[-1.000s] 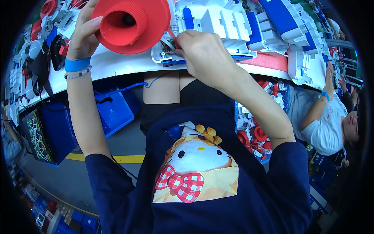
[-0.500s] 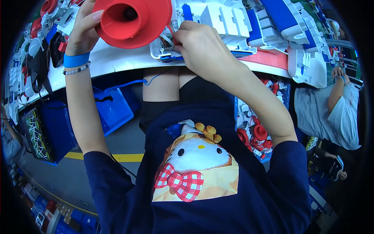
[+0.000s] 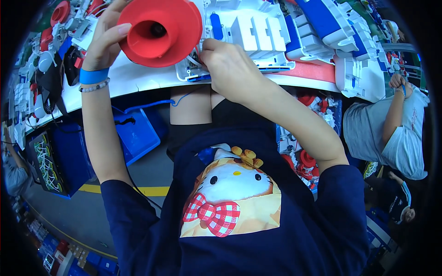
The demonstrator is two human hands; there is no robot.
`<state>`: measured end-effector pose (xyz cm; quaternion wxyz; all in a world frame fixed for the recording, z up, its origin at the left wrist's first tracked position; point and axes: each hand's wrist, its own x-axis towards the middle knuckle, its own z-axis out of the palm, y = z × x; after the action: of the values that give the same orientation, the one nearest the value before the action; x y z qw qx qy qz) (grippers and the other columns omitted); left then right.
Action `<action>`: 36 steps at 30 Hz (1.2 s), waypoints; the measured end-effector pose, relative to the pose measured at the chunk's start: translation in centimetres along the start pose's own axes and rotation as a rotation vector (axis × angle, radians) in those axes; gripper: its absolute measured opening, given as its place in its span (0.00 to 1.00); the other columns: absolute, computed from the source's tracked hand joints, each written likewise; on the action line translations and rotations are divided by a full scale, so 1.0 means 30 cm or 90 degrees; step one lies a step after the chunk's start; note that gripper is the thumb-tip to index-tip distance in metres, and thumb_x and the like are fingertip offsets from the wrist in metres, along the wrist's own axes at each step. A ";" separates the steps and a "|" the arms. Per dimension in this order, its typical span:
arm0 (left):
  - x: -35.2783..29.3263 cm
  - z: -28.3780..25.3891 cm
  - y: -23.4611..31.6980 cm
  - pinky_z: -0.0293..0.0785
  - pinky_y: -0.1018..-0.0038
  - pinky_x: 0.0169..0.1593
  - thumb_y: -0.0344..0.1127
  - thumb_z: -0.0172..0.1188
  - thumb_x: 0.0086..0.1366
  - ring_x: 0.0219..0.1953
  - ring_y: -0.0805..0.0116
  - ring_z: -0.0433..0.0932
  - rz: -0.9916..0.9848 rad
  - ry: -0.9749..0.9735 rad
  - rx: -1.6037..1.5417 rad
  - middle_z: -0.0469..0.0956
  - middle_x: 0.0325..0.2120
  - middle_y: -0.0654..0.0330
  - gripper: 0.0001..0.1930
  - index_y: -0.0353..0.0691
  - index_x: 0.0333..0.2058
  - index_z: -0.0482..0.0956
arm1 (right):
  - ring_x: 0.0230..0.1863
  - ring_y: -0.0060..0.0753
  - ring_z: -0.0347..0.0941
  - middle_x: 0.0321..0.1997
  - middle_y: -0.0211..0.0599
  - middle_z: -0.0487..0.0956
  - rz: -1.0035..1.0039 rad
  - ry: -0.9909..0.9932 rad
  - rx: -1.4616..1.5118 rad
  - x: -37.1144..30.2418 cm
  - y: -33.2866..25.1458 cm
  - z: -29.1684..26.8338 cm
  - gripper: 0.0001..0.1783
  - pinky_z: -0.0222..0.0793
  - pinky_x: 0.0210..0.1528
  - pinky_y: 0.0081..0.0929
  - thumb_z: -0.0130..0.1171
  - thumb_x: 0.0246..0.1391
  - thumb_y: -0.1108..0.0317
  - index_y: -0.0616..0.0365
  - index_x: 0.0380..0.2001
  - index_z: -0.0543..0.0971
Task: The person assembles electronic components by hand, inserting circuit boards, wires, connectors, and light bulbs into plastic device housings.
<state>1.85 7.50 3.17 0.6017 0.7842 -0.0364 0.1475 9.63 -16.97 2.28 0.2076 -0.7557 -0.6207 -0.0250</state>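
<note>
A red horn-shaped plastic part [image 3: 186,27], round with a raised collar and a dark hollow, is gripped at its left side by my left hand [image 3: 103,39]. It hangs over the table's front edge, beside an opened white plastic housing [image 3: 184,73]. My right hand [image 3: 230,64] is closed at the part's right rim, over the housing's near left corner. Its fingertips pinch something small that I cannot make out; thin wires show just left of them. Inside the housing are white box-like blocks [image 3: 251,34] and a blue strip [image 3: 216,25].
More white and blue housings [image 3: 329,23] are stacked at the right on a red mat [image 3: 313,71]. Below the table edge stand a blue bin [image 3: 138,133] and a tray of red parts [image 3: 306,158]. A co-worker in a grey shirt [image 3: 386,129] is at the right.
The red part has tilted and sits slightly lower in the picture with my left hand. My right hand has shifted a little left and down, still at its rim.
</note>
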 end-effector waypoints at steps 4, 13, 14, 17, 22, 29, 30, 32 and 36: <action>0.010 0.059 0.019 0.61 0.75 0.51 0.48 0.56 0.43 0.48 0.65 0.65 0.024 -0.020 -0.117 0.65 0.45 0.53 0.37 0.32 0.49 0.58 | 0.30 0.49 0.71 0.29 0.51 0.71 0.025 -0.026 0.019 -0.001 0.018 -0.007 0.07 0.69 0.32 0.34 0.53 0.27 0.81 0.68 0.19 0.75; -0.036 0.054 0.011 0.62 0.71 0.50 0.50 0.62 0.37 0.47 0.63 0.66 -0.057 0.086 -0.152 0.65 0.45 0.53 0.41 0.32 0.49 0.59 | 0.43 0.42 0.67 0.38 0.43 0.71 -0.225 0.180 -0.102 -0.227 0.093 -0.078 0.15 0.63 0.44 0.37 0.53 0.34 0.72 0.64 0.31 0.73; -0.034 0.057 0.008 0.63 0.71 0.49 0.51 0.62 0.37 0.47 0.63 0.67 -0.058 0.076 -0.174 0.65 0.45 0.53 0.42 0.32 0.49 0.59 | 0.43 0.40 0.66 0.38 0.41 0.71 -0.198 0.181 -0.133 -0.224 0.092 -0.080 0.13 0.61 0.46 0.38 0.51 0.34 0.71 0.63 0.29 0.73; -0.040 0.054 0.015 0.64 0.70 0.49 0.51 0.63 0.36 0.45 0.63 0.68 -0.059 0.071 -0.196 0.65 0.44 0.53 0.42 0.32 0.49 0.58 | 0.44 0.38 0.65 0.40 0.40 0.69 -0.191 0.233 -0.162 -0.195 0.132 -0.059 0.16 0.60 0.45 0.37 0.50 0.37 0.70 0.62 0.34 0.71; -0.040 0.047 0.046 0.64 0.72 0.48 0.51 0.64 0.36 0.45 0.64 0.67 -0.045 0.047 -0.157 0.66 0.42 0.55 0.42 0.33 0.48 0.59 | 0.29 0.28 0.64 0.39 0.39 0.68 -0.213 0.198 -0.156 -0.190 0.145 -0.077 0.14 0.61 0.29 0.21 0.49 0.35 0.70 0.62 0.31 0.70; -0.062 -0.012 0.091 0.61 0.69 0.49 0.57 0.60 0.37 0.47 0.62 0.65 0.004 0.122 -0.034 0.64 0.43 0.53 0.44 0.32 0.48 0.59 | 0.28 0.33 0.65 0.32 0.39 0.68 -0.282 0.337 -0.141 -0.165 0.129 -0.084 0.06 0.61 0.26 0.25 0.50 0.32 0.70 0.59 0.18 0.68; -0.065 -0.076 0.100 0.62 0.69 0.48 0.55 0.54 0.46 0.46 0.62 0.66 0.055 -0.020 0.007 0.66 0.42 0.53 0.37 0.32 0.49 0.58 | 0.28 0.34 0.65 0.29 0.40 0.67 -0.308 0.387 -0.150 -0.153 0.123 -0.095 0.05 0.61 0.26 0.27 0.50 0.32 0.69 0.58 0.16 0.67; 0.183 0.038 0.009 0.63 0.68 0.48 0.54 0.54 0.47 0.46 0.62 0.66 0.080 -0.122 -0.080 0.65 0.43 0.53 0.36 0.32 0.49 0.58 | 0.25 0.36 0.64 0.25 0.39 0.66 -0.332 0.356 -0.137 -0.108 0.151 -0.096 0.06 0.59 0.25 0.28 0.50 0.32 0.68 0.58 0.14 0.67; 0.413 0.189 0.132 0.64 0.68 0.48 0.52 0.52 0.49 0.45 0.61 0.66 0.132 -0.239 -0.184 0.65 0.43 0.53 0.34 0.33 0.49 0.58 | 0.23 0.36 0.61 0.23 0.39 0.64 -0.336 0.378 -0.184 -0.106 0.100 -0.199 0.08 0.57 0.24 0.29 0.52 0.28 0.68 0.58 0.13 0.66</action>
<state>13.79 2.51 8.95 0.6716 0.6959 -0.2487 0.0534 13.07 -22.42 5.92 0.2556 -0.5525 -0.6962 -0.3805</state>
